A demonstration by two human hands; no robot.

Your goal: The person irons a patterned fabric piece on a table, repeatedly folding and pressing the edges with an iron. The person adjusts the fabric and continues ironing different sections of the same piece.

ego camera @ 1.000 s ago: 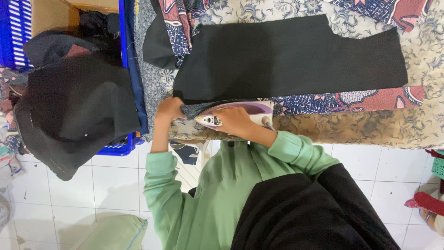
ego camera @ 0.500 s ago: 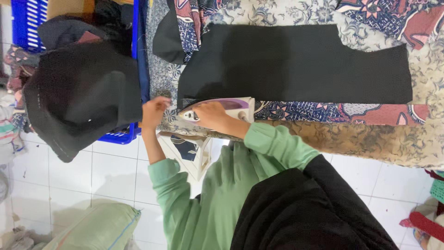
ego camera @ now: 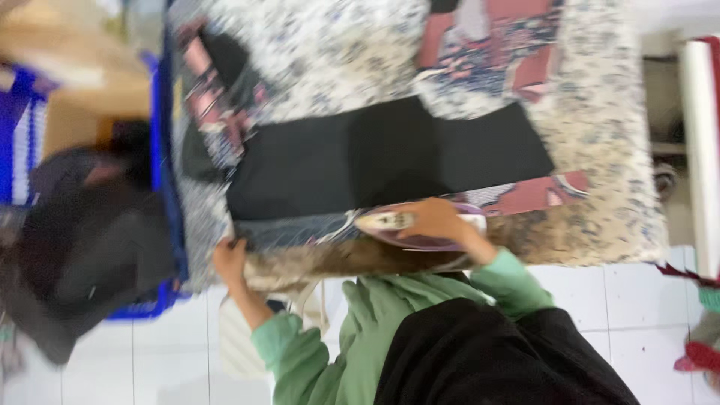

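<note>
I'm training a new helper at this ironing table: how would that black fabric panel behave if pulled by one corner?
The black fabric panel lies flat, following the padded board, so it is probably thin and floppy. It looks light, so it would likely slide and bunch unless pinned, as the left hand and the iron pin the patterned cloth.

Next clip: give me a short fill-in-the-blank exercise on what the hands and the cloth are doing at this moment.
1. The right hand grips the handle of a purple and white ____.
2. The left hand holds the near ____ of the patterned ironing surface.
3. The large plain cloth spread flat on that surface is ____ in colour.
4. The person's sleeves are ____.

Missing words: iron; edge; black; green
</note>
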